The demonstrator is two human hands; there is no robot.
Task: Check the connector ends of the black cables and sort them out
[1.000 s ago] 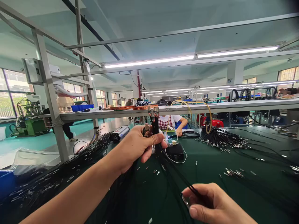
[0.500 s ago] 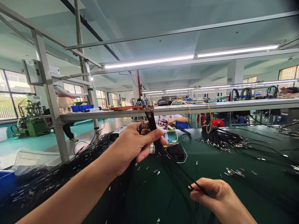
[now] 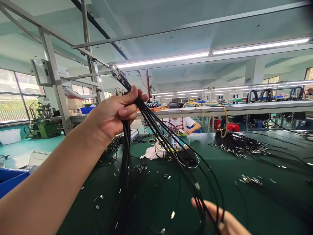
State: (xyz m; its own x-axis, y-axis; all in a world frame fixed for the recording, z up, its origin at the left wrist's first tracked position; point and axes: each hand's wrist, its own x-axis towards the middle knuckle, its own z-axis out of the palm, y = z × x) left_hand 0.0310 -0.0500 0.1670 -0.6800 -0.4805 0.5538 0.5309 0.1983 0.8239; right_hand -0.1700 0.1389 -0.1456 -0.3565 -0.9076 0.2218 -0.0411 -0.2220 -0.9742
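A wide green table (image 3: pixel 244 202) is seen filling the lower part of the view, under a metal frame (image 3: pixel 52 81) with a long shelf (image 3: pixel 244 109) across the back. A bundle of black cables (image 3: pixel 156 137) is held up above the near middle of the table: its upper ends, tipped with metal connectors, stand out past the fist toward the upper left, while the strands fan down and to the right, and a thicker hank hangs straight down from the fist onto the table. The bundle is gripped by the left hand (image 3: pixel 113 112), which is raised and curled tight around it, thumb laid over the strands. The right hand (image 3: pixel 220 218) is seen only in part at the bottom edge; its fingers are stretched out flat and loosely spread among the lower strands, several of which run across them, and no pinch can be made out. A second heap of black cables (image 3: pixel 234 143) with metal tips is spread on the far right of the table, well apart from both hands. A small black box (image 3: pixel 183 156) with a white wire lies behind the fanned strands, with a white cloth (image 3: pixel 153 152) just beside it. Another person (image 3: pixel 182 124) is seated beyond the table. Loose metal connectors (image 3: pixel 250 180) are scattered on the green surface.
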